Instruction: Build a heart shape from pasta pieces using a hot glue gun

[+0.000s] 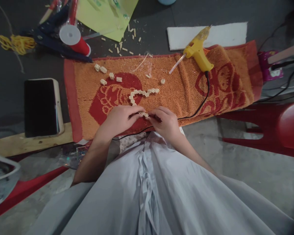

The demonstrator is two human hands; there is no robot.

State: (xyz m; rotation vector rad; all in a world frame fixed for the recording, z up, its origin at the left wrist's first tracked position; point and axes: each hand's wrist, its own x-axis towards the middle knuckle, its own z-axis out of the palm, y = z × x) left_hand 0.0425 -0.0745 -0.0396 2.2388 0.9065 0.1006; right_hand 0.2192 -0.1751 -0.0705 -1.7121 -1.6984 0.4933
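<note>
My left hand (123, 119) and my right hand (164, 122) meet at the near edge of an orange and red towel (83, 98). Both pinch a small knobbly cream piece (144, 114) between thumb and fingers. Just beyond them a wavy strand of similar cream pieces (143, 93) lies on the towel, its near end passing close to my left hand. Whether the pinched piece belongs to that strand, I cannot tell. Farther left on the towel sit several small cream clusters (103, 69), and a single cluster (163, 81) lies right of the strand.
A yellow hot glue gun (198, 54) rests at the towel's right, its black cord (203, 103) running past my hands. Around it are a white foam strip (220, 36), a red thread spool (82, 45), yellow-green paper (105, 18), cream offcuts (121, 45) and a black-screened tablet (40, 107).
</note>
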